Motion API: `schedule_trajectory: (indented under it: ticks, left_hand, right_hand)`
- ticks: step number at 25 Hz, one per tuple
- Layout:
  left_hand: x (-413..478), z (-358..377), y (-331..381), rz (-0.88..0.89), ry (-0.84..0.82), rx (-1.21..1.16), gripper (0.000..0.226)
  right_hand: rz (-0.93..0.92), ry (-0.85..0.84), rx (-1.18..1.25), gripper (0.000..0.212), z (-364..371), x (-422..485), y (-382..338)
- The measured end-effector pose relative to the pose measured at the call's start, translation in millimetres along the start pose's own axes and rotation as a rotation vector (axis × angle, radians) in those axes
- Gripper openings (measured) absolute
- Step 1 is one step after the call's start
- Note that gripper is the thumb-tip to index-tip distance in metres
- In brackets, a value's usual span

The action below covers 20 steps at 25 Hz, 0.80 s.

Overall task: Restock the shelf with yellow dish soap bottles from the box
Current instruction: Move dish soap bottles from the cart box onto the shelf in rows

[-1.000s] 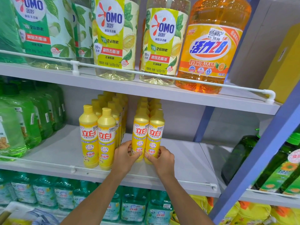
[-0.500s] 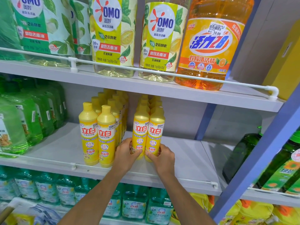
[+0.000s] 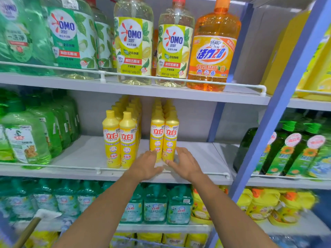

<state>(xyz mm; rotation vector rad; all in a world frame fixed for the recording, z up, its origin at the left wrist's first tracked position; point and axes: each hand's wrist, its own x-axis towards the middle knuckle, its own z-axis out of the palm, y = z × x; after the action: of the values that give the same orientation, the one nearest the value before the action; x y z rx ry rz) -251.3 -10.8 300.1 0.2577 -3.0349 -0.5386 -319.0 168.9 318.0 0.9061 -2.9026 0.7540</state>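
Note:
Two double rows of yellow dish soap bottles stand upright on the middle shelf. The left rows' front pair stands near the rail. The right rows' front pair stands slightly further back. My left hand and my right hand hover just in front of the right pair, fingers spread and relaxed, holding nothing. Left fingertips lie close to the left bottle's base; whether they touch is unclear. The box is out of view.
A white wire rail runs along the shelf's front edge. Green bottles fill the shelf's left end. Large soap jugs stand on the shelf above. A blue upright post rises at the right. Teal bottles sit below.
Both hands have let go of the right front pair of bottles and drawn back toward me, fingers opening. The camera has tilted up slightly.

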Motion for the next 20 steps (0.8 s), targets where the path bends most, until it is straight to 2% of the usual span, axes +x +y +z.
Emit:
schedule_trajectory:
  ticks: [3, 6, 11, 15, 20]
  left_hand:
    - [-59.9, -15.2, 12.5, 0.140, -0.058, 0.349, 0.077]
    - [-120.6, -20.5, 9.0, 0.177, -0.068, 0.457, 0.084]
    - [-205.8, 11.0, -13.2, 0.135, -0.107, 0.393, 0.083]
    - [-248.8, 61.4, -32.2, 0.102, -0.155, 0.321, 0.077]
    - [-283.7, 143.1, -52.6, 0.022, -0.343, 0.201, 0.080]
  right_hand:
    - [-0.030, -0.084, -0.234, 0.071, -10.2, -51.9, -22.2]
    - [-0.057, -0.147, -0.403, 0.081, -6.6, -105.8, -45.0]
    - [-0.061, -0.171, -0.455, 0.088, 21.8, -190.1, -66.2]
    - [-0.018, -0.213, -0.439, 0.085, 66.2, -237.9, -53.8]
    - [0.065, -0.394, -0.381, 0.080, 137.4, -281.9, -18.4]
